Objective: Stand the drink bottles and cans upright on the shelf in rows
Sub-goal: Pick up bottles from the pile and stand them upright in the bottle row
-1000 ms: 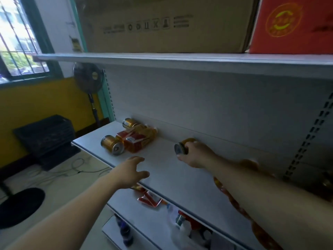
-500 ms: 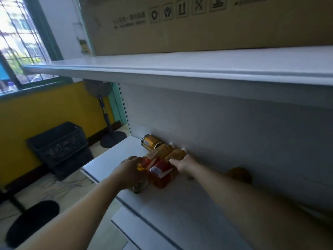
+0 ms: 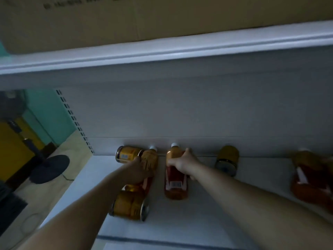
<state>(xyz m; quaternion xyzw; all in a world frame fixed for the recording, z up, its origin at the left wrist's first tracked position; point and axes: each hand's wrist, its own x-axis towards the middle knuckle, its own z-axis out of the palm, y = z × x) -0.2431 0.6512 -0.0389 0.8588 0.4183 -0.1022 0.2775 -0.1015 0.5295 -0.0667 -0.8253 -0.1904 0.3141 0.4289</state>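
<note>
Looks like a small shop, or the stockroom of one. Shows first in the white metal display shelving: a long flat shelf, a plain pale back panel and, at the left end, a slotted upright punched with a column of small holes. Shows too in the stock, several matching amber drink bottles with red labels and gold cans of one kind on that shelf. Holds a big printed cardboard carton on the upper shelf. Opens leftward onto a pale floor, a pedestal fan and plain walls painted teal and yellow
</note>
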